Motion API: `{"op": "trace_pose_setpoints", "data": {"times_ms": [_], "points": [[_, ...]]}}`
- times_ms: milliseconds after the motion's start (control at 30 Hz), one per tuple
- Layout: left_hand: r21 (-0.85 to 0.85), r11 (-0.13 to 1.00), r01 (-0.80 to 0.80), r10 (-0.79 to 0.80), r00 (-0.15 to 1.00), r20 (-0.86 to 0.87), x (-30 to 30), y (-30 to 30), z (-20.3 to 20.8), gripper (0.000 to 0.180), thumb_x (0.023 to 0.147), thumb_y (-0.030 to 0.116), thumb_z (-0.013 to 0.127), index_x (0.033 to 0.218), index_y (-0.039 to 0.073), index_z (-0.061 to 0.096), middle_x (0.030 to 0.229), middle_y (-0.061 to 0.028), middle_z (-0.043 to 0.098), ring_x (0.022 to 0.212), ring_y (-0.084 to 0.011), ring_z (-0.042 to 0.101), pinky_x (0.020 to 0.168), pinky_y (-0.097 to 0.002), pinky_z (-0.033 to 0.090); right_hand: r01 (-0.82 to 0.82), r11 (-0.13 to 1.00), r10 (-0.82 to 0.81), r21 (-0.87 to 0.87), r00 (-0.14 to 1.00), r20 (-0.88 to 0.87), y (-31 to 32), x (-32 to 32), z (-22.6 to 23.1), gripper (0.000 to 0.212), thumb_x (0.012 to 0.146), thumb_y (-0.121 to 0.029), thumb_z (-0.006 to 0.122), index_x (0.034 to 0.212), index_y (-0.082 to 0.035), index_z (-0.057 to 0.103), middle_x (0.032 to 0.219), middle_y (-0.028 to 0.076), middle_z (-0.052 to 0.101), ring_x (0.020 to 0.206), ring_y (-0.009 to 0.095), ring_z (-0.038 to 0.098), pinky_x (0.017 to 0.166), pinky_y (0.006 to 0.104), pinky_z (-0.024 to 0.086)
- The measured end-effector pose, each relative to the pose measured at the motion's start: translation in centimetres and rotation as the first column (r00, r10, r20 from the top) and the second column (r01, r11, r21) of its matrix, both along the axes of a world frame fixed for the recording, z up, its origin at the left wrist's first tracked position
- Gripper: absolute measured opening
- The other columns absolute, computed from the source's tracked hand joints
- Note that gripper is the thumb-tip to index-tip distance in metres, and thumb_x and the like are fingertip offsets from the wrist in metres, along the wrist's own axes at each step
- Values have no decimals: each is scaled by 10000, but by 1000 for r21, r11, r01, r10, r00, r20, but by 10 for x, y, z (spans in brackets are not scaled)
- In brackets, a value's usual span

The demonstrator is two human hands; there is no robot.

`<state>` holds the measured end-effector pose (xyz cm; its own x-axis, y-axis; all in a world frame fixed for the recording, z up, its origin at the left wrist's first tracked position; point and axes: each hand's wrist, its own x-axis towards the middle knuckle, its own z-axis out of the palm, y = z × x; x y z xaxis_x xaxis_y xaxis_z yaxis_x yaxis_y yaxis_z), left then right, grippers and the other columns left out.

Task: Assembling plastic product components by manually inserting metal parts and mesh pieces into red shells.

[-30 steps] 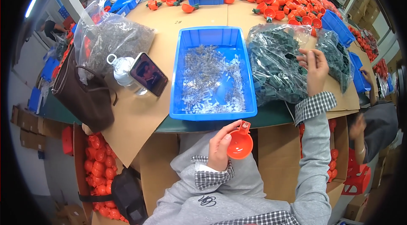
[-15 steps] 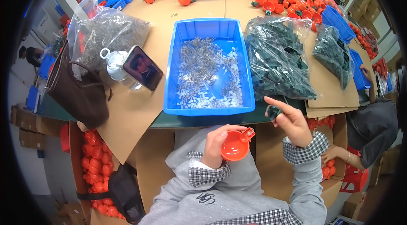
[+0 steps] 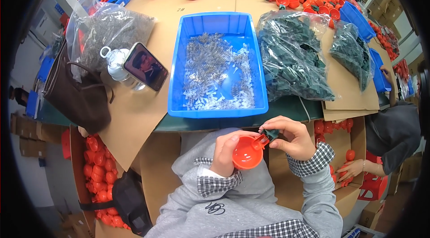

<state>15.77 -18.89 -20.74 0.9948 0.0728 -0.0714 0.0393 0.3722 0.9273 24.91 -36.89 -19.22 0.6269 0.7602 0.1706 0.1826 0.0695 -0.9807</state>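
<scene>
My left hand is closed around an orange plastic cup, its hollow side facing up. A short spout on the cup's rim points up and to the right. In my right hand, a small dark green plastic fitting is pinched between the fingers and touches the end of that spout. Whether the two parts are joined I cannot tell. Beyond my hands stands a blue tray with metal springs and small white plastic pins lying loose in it.
Bags of green fittings lie right of the tray. A phone leans on a bottle at left, near a brown bag. Boxes of orange cups flank my legs. A co-worker's hand reaches into the right box.
My right hand has moved left and down, bringing the green fitting against the cup's spout. My left hand still holds the cup in nearly the same place.
</scene>
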Motion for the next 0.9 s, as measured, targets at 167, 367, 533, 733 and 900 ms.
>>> {"op": "trace_pose_setpoints", "data": {"times_ms": [167,367,533,733,900], "points": [[-7,1000,-20,20,1000,-8,0,-1,-1,540,821,344,349,963,-119,588,877,-210,642,794,-235,631,740,-293,489,35,999,-33,-39,997,67,2,-2,2,368,735,-63,688,1083,2,586,1043,134,598,973,236,576,826,309,465],[-48,999,-13,14,1000,4,-3,1,-7,495,847,310,354,975,-107,589,901,-185,640,824,-208,618,760,-277,471,21,994,4,-104,973,231,6,-1,8,368,722,-61,693,1071,2,594,1040,135,600,952,240,587,804,314,476],[-94,995,-24,27,999,27,-5,-2,-6,426,867,261,370,997,-86,580,929,-152,633,850,-177,601,771,-263,457,34,987,-6,-159,985,171,6,-6,10,358,733,-54,680,1079,-7,599,1005,129,606,914,230,597,778,301,481],[-120,993,-4,4,1000,-2,-9,-2,-12,371,859,221,388,961,-79,579,899,-140,632,826,-168,595,759,-263,456,-162,962,221,-220,935,279,7,3,17,352,740,-67,669,1082,-16,605,940,118,592,831,226,599,705,301,487],[-138,990,6,-21,994,-107,-4,3,-7,446,772,277,377,873,-96,598,803,-206,636,755,-244,628,717,-292,496,-183,968,229,-171,923,308,9,-2,20,372,711,-47,682,1078,-50,617,923,106,572,770,223,582,667,298,483]]}}
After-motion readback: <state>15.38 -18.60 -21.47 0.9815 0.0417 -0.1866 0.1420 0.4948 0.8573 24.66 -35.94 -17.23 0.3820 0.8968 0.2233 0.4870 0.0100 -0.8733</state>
